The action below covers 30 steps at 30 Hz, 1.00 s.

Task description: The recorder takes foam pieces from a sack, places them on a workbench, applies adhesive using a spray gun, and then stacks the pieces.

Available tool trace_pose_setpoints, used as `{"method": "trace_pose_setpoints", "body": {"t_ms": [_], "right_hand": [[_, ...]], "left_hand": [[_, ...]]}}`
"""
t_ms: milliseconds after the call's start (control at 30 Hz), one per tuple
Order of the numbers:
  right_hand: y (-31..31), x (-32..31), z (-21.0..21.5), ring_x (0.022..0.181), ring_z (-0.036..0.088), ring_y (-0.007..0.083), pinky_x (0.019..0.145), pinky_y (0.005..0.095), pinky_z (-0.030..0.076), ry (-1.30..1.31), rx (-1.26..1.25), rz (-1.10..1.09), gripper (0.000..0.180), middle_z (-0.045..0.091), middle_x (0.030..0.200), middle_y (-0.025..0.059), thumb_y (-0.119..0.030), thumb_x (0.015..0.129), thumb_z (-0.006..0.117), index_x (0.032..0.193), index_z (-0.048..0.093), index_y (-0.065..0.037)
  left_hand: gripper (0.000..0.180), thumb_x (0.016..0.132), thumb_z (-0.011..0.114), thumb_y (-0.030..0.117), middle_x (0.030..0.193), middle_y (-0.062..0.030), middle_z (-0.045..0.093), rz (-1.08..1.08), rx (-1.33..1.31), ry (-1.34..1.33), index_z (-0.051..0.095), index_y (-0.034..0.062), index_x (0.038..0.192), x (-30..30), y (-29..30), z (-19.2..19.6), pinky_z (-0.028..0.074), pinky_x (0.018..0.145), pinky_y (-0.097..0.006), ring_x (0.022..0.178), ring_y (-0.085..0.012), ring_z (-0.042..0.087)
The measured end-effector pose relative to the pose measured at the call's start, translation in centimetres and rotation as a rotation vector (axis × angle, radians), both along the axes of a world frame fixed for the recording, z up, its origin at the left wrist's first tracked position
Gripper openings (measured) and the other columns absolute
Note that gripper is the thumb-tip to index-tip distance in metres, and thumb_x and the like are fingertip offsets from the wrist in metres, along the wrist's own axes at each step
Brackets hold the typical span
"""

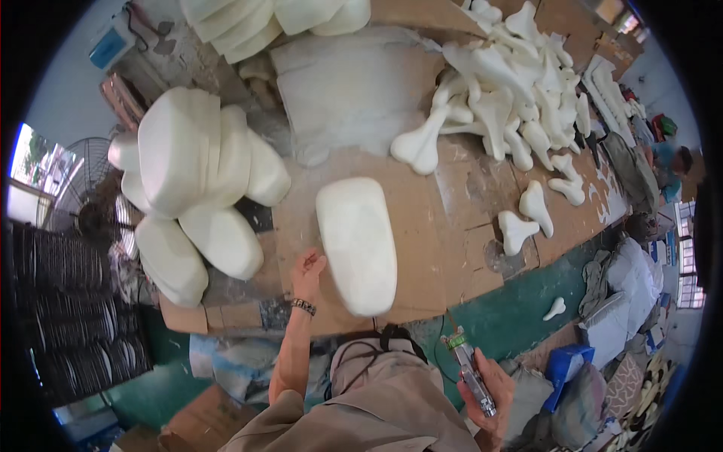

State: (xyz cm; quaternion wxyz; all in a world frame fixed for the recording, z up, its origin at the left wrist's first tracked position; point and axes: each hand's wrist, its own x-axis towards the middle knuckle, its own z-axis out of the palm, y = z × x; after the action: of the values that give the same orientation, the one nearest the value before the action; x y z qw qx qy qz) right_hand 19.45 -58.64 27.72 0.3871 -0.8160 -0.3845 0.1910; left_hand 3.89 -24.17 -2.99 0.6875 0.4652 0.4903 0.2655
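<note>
A white foam block (357, 245) with rounded corners, shaped like a cushion, lies on the cardboard-covered table (467, 282) right in front of me. Just left of its lower half is my left hand (307, 274), holding nothing, with its fingers loosely bent and a band on the wrist. To the right, off the table's near edge, my right hand (488, 388) is wrapped round a silver clipper (473, 371) with a green head. The clipper points up toward the table, apart from the foam block.
Similar foam blocks (181, 154) are stacked at the left, more (282, 19) at the far edge. Bone-shaped foam pieces (504, 83) are heaped far right; one (555, 308) lies on the green floor. A fan (94, 211) stands left, bags (606, 324) right.
</note>
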Motion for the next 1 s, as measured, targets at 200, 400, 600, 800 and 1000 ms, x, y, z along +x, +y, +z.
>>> {"method": "trace_pose_setpoints", "body": {"t_ms": [200,400,600,800,1000], "right_hand": [[-2.9,-0.4,-0.5,0.073,0.064,0.0303,0.065,0.0361,0.049,0.092,0.02,0.174,0.063,0.066,0.087,0.0169,-0.005,0.075,0.075,0.135,0.058,0.004],[-4.9,-0.9,-0.9,0.072,0.063,0.0299,0.064,0.0363,0.048,0.039,0.038,0.181,0.063,0.065,0.087,0.0168,-0.006,0.075,0.075,0.134,0.058,0.004],[-7.1,-2.0,-0.7,0.07,0.063,0.029,0.062,0.0355,0.048,-0.02,0.007,0.214,0.06,0.065,0.085,0.017,-0.007,0.075,0.074,0.132,0.059,0.005],[-8.4,-2.5,0.0,0.069,0.064,0.0293,0.059,0.0363,0.048,-0.037,0.061,0.201,0.059,0.065,0.086,0.0186,-0.005,0.073,0.074,0.13,0.059,0.008],[-9.6,-2.9,0.6,0.065,0.063,0.0282,0.061,0.0348,0.049,-0.033,0.039,0.105,0.055,0.065,0.081,0.0175,-0.007,0.076,0.072,0.128,0.061,0.006]], "left_hand": [[0.075,0.087,0.076,0.033,0.128,-0.0076,0.059,0.006,-0.278,-0.056,0.04,0.0079,0.148,-1.6,-10.3,0.4,0.052,0.083,-0.037,0.109,-0.0191,0.06],[0.084,0.082,0.081,0.032,0.129,-0.0085,0.059,-0.054,-0.224,0.06,0.036,0.0094,0.15,-0.1,-11.1,-0.3,0.053,0.079,-0.036,0.11,-0.0207,0.061],[0.08,0.083,0.08,0.033,0.131,-0.0096,0.058,0.007,-0.209,-0.075,0.04,0.0076,0.148,-0.8,-12.9,-1.0,0.052,0.09,-0.039,0.117,-0.0206,0.058],[0.072,0.091,0.073,0.033,0.138,-0.0107,0.054,0.007,-0.271,-0.114,0.039,0.0041,0.147,-2.8,-15.5,-1.8,0.05,0.099,-0.043,0.123,-0.0223,0.056],[0.081,0.089,0.076,0.029,0.139,-0.0141,0.052,-0.003,-0.396,-0.178,0.032,0.003,0.152,-4.0,-17.6,-3.9,0.049,0.1,-0.043,0.124,-0.0253,0.056]]}}
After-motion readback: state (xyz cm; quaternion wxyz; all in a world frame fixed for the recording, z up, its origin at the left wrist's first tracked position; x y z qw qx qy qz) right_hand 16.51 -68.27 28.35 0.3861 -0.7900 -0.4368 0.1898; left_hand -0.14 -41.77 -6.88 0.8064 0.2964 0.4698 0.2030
